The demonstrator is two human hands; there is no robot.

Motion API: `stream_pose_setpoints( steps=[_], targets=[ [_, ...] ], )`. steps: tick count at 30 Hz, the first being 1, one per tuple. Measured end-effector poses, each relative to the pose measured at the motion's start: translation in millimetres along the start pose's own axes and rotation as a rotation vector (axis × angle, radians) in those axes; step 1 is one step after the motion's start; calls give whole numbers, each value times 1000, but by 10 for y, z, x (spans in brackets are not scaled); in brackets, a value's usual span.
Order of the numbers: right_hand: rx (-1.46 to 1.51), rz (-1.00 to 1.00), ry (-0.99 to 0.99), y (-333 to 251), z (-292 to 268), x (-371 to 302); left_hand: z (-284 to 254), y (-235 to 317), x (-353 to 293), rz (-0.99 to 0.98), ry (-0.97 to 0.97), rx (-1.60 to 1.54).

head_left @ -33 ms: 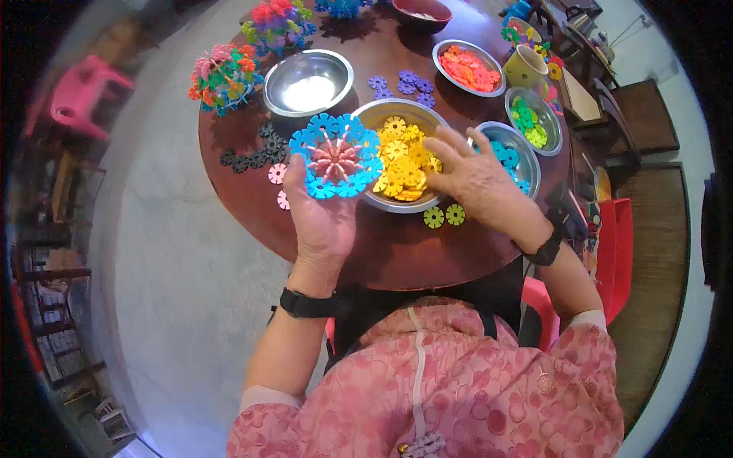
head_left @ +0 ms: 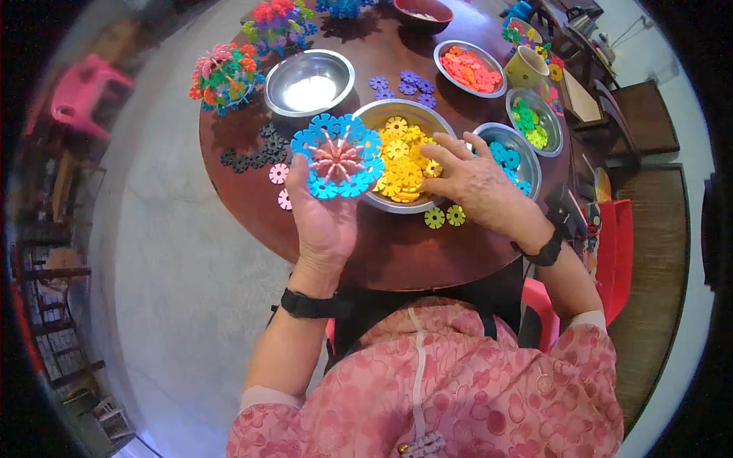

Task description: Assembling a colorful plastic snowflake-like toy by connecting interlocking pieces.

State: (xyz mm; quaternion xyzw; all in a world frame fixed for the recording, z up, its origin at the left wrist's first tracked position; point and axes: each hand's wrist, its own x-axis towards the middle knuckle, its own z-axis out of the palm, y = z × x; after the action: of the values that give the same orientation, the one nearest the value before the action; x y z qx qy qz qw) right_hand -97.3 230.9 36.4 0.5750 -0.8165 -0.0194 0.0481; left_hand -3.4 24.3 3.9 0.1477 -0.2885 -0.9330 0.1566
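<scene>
Cupping left hand (head_left: 328, 217), right hand (head_left: 482, 187) — splayed

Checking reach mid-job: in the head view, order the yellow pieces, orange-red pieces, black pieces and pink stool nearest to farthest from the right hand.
1. Yellow pieces, just left of the right hand
2. Orange-red pieces, beyond the hand
3. Black pieces, farther left
4. Pink stool, far left
</scene>
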Motion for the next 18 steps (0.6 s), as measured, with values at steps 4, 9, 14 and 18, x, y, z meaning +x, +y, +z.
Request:
stream_pose_setpoints(
  steps=[4, 9, 14, 18],
  targets=[
    [-17, 8, 99, 209, -68, 88, -24, -54, 6, 51, -2, 60],
    [-141, 43, 66, 257, -56, 168, 0, -104, -11, -28, -135, 236],
    [-128, 7, 10, 265, -90, 91, -47, -92, 39, 14, -122, 254],
    [-120, -128, 155, 308, -198, 64, -36, -33, 31, -13, -89, 225]
  ],
)
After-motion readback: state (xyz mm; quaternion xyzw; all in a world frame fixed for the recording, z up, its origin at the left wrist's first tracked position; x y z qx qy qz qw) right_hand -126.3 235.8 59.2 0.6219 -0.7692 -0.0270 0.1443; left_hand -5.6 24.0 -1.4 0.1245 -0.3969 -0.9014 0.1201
